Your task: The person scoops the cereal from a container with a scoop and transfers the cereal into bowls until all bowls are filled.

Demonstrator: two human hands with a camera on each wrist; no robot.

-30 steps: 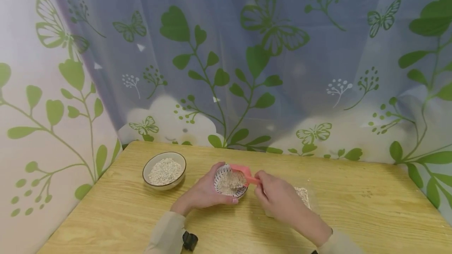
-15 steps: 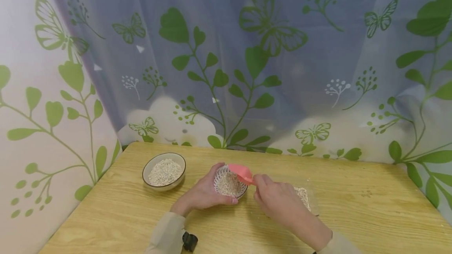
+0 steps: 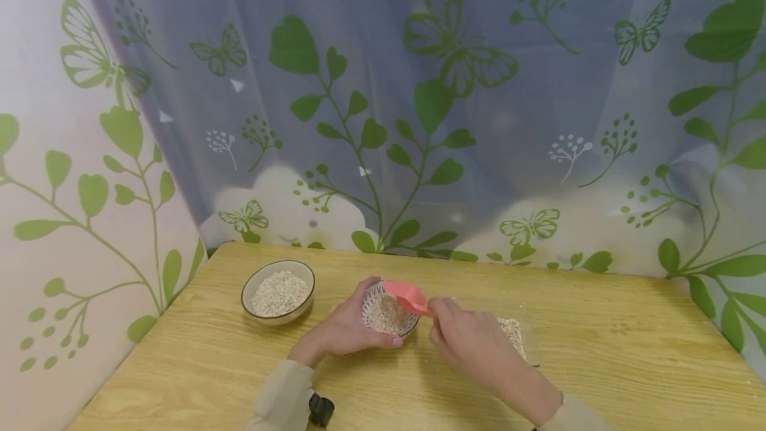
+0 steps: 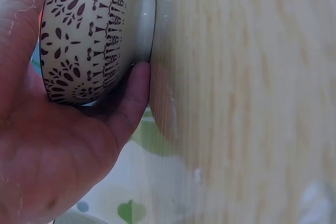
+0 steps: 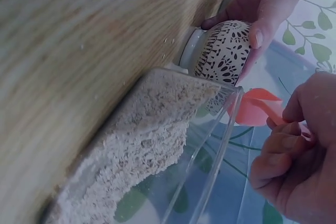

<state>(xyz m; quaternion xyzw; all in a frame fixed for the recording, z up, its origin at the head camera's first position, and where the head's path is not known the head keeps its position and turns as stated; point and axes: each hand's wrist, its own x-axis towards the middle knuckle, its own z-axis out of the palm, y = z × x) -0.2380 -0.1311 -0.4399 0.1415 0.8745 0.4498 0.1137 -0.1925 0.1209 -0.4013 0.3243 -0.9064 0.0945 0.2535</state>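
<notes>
A small patterned bowl (image 3: 370,299) with oat flakes (image 3: 384,314) in it is gripped by my left hand (image 3: 346,328), thumb along the near side and fingers round the far side. In the left wrist view the bowl's dark-printed side (image 4: 79,40) lies against the hand, one fingertip at its foot. My right hand (image 3: 475,344) holds a pink scoop (image 3: 407,294) by its handle. The scoop is tipped over the bowl's right rim, its underside upward. Beneath the right hand stands a clear container (image 5: 223,135) with oat flakes (image 5: 147,124), partly hidden in the head view.
A larger cream bowl (image 3: 272,319) with a dark rim, full of oat flakes, stands at the left on the wooden table (image 3: 598,364). A few loose flakes lie around the clear container. A leaf-patterned curtain (image 3: 383,118) hangs behind the table.
The pink scoop has turned over above the small bowl, from flakes showing in it to its underside facing up. The left hand and bowl have hardly moved.
</notes>
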